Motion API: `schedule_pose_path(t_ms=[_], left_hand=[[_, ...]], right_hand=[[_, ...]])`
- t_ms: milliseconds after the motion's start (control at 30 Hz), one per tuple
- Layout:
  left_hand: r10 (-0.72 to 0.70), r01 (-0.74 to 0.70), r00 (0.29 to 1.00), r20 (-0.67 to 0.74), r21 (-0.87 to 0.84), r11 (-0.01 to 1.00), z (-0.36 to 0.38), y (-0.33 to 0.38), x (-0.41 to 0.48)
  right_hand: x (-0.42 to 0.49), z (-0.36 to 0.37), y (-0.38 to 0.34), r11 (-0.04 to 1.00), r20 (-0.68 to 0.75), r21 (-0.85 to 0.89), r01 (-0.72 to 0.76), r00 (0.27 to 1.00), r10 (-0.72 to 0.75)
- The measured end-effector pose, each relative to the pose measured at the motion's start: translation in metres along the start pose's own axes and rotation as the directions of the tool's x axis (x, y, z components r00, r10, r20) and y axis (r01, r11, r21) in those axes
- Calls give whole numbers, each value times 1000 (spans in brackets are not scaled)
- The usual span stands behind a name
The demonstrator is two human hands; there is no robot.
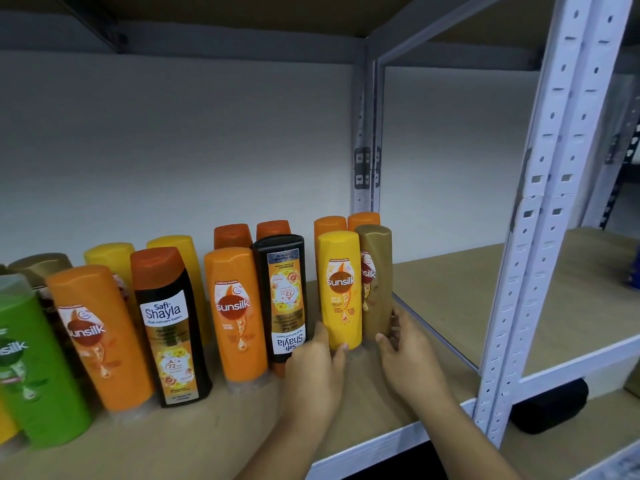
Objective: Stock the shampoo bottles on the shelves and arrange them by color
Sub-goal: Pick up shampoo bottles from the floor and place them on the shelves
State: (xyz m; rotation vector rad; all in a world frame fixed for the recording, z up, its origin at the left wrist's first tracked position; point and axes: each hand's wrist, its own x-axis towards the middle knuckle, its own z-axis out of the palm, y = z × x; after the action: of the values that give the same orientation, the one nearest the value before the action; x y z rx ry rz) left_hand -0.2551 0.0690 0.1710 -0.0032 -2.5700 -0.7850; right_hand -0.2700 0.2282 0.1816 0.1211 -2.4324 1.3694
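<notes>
My left hand (313, 372) curls round the foot of the yellow bottle (341, 289), and my right hand (407, 351) cups the gold bottle (377, 271) touching it. Both stand upright at the right end of the shelf (207, 438) — side rail (436, 329) just beside, black bottle (284, 296) close on the left — with bare board toward the front edge.

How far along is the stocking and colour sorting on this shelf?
Done: many bottles stand on the shelf, orange bottles mostly together. In hand: the left hand holds the yellow bottle, the right hand the gold bottle. To do: the inverted black bottle stands among them, and rear yellow bottles sit apart.
</notes>
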Motion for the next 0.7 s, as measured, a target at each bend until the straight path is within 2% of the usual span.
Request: schedule_pose_path(t_ms=[100,200,300,400,467,533,633,700], left_hand=[[33,-33,999,25,-27,999,-6,2,-5],[100,-96,989,106,-37,995,-18,0,-16],[159,-166,959,236,7,986,-37,-5,-34],[227,-251,915,332,31,967,-59,-16,-55],[273,-318,897,348,78,945,-75,-25,-70],[294,-360,880,374,121,925,-93,-37,-87],[271,-377,864,424,188,907,-117,-63,-113],[219,-337,882,418,233,912,-133,-86,-131]], right_hand=[[-9,-3,-4,997,27,-80,22,999,-20],[-25,-6,-8,965,110,-258,39,994,-11],[-44,-8,-12,864,195,-496,88,981,12],[-68,-7,-22,737,294,-636,229,955,-43],[-84,-2,-23,682,343,-662,310,935,-92],[-101,6,-26,679,373,-640,358,918,-132],[-125,17,-45,668,446,-594,447,875,-189],[-140,25,-62,659,536,-544,519,820,-203]])
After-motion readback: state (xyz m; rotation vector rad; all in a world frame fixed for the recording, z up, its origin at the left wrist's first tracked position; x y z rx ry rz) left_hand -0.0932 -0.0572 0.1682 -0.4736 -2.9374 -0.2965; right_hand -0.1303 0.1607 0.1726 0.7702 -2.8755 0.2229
